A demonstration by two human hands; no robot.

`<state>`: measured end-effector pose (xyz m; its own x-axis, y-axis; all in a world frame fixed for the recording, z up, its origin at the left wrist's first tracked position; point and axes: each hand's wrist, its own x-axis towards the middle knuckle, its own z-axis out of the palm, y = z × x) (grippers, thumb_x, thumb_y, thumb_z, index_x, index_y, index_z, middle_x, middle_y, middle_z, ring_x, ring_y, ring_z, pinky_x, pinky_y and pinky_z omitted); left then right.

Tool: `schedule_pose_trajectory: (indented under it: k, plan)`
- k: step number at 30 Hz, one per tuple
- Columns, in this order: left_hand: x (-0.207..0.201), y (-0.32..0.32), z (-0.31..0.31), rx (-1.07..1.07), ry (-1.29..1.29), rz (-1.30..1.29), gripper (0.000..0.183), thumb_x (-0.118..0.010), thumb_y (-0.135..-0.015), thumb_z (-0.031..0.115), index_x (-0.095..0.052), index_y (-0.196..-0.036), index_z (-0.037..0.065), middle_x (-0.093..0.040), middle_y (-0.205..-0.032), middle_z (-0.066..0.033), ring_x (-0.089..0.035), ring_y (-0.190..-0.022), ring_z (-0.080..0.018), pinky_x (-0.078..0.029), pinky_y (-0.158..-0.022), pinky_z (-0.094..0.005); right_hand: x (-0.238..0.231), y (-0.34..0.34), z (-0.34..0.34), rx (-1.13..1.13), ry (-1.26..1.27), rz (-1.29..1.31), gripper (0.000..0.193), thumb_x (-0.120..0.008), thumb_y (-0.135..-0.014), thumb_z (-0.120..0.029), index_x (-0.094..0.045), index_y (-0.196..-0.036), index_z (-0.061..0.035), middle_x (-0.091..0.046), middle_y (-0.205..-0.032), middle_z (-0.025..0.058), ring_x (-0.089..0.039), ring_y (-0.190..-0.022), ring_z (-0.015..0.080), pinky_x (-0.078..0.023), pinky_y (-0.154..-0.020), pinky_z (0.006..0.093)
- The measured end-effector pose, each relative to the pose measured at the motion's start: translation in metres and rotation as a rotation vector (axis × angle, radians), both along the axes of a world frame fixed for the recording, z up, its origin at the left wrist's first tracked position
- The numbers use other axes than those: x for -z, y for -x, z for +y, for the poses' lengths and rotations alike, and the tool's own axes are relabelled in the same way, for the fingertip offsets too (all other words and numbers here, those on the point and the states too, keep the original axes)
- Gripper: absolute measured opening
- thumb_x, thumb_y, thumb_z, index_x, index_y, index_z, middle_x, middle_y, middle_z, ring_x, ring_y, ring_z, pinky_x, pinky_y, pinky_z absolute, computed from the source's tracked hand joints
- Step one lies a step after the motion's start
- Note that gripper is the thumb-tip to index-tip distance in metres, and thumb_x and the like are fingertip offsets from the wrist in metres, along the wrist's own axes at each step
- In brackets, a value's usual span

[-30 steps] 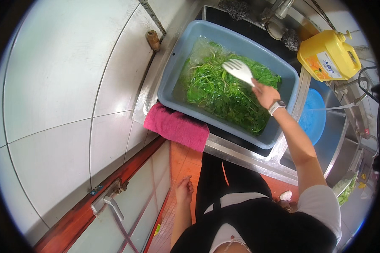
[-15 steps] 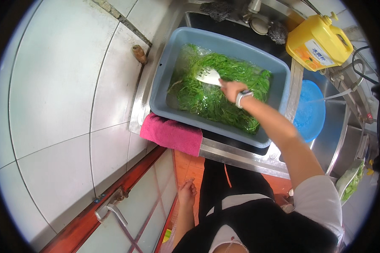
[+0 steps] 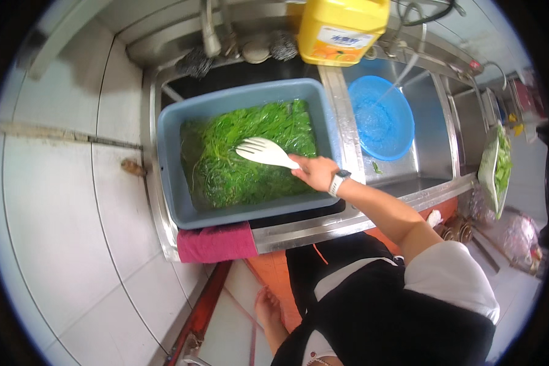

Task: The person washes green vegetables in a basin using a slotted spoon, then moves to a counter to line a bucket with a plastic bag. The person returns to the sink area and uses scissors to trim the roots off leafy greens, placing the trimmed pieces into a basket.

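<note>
My right hand (image 3: pixel 318 173), with a pale watch on the wrist, grips the handle of a white slotted spoon (image 3: pixel 263 151). The spoon's slotted head is over the leafy greens (image 3: pixel 250 186), which lie in water in a large grey-blue tub (image 3: pixel 171 201). Whether the head touches the greens I cannot tell. The tub stands over the left sink basin. Low at my left side, away from the sink, hangs my left hand (image 3: pixel 268 307), its fingers loosely curled with nothing visible in them.
A blue basin (image 3: pixel 381 119) in the right sink takes water from a hose. Behind stand a yellow jug (image 3: pixel 341 30) and scouring pads (image 3: pixel 193 63). A pink towel (image 3: pixel 218 244) drapes over the front edge. More greens sit in a pale container (image 3: pixel 497 168) at right.
The view has swung to the right, bringing more of the right sink into sight. The white slotted spoon has come up from among the greens, with more of its head showing.
</note>
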<state>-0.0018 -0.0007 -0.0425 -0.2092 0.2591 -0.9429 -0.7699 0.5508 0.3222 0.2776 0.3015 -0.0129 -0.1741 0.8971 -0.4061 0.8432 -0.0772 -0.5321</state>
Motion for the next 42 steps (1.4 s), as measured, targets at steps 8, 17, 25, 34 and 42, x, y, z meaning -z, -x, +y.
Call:
schedule_pose_trajectory:
  k: [8,17,25,34,42]
  plan:
    - [-0.039,-0.025,0.151,0.572,-0.324,0.098,0.007,-0.055,-0.083,0.01,-0.054,-0.079,0.005,-0.048,-0.06,-0.0011,-0.044,-0.048,-0.0099,-0.033,-0.042,-0.0214,-0.013,-0.126,-0.098,0.576,0.017,0.186,0.047,-0.064,-0.073,-0.045,-0.06,-0.1,-0.0072,-0.062,-0.072,0.014,-0.061,-0.068,0.0303,-0.047,-0.064,0.0372]
    - [-0.076,-0.326,0.384,0.959,-0.752,-0.27,0.013,-0.056,-0.085,0.016,-0.057,-0.093,0.006,-0.056,-0.08,-0.0028,-0.054,-0.076,-0.0143,-0.044,-0.067,-0.0279,0.013,-0.257,-0.198,1.189,-0.024,0.545,0.025,-0.067,-0.076,-0.022,-0.058,-0.087,-0.0021,-0.059,-0.072,0.0062,-0.053,-0.067,0.0136,-0.044,-0.063,0.0279]
    - [0.011,-0.588,0.508,0.694,-0.47,-0.436,0.01,-0.06,-0.079,0.016,-0.058,-0.084,0.008,-0.06,-0.076,-0.0037,-0.057,-0.072,-0.0178,-0.046,-0.07,-0.0341,0.001,-0.4,-0.247,1.358,-0.051,0.748,0.011,-0.064,-0.077,-0.007,-0.058,-0.084,-0.0009,-0.055,-0.071,-0.0017,-0.048,-0.062,0.0042,-0.039,-0.054,0.0201]
    - [0.034,-0.693,0.555,0.933,-0.555,-0.345,0.019,-0.06,-0.08,0.021,-0.054,-0.083,0.003,-0.058,-0.079,-0.01,-0.057,-0.07,-0.0226,-0.05,-0.065,-0.0325,0.011,-0.452,-0.263,1.48,-0.043,0.805,0.022,-0.067,-0.077,-0.02,-0.058,-0.089,-0.0037,-0.055,-0.069,0.0002,-0.051,-0.064,0.007,-0.042,-0.056,0.0232]
    - [-0.017,-0.703,0.595,0.766,-0.679,-0.153,0.017,-0.061,-0.079,0.016,-0.049,-0.068,0.008,-0.053,-0.061,-0.0038,-0.052,-0.054,-0.0132,-0.046,-0.05,-0.0222,-0.012,-0.467,-0.245,1.416,-0.032,0.733,0.026,-0.066,-0.078,-0.025,-0.058,-0.09,-0.003,-0.056,-0.07,0.0029,-0.052,-0.064,0.0102,-0.043,-0.059,0.0252]
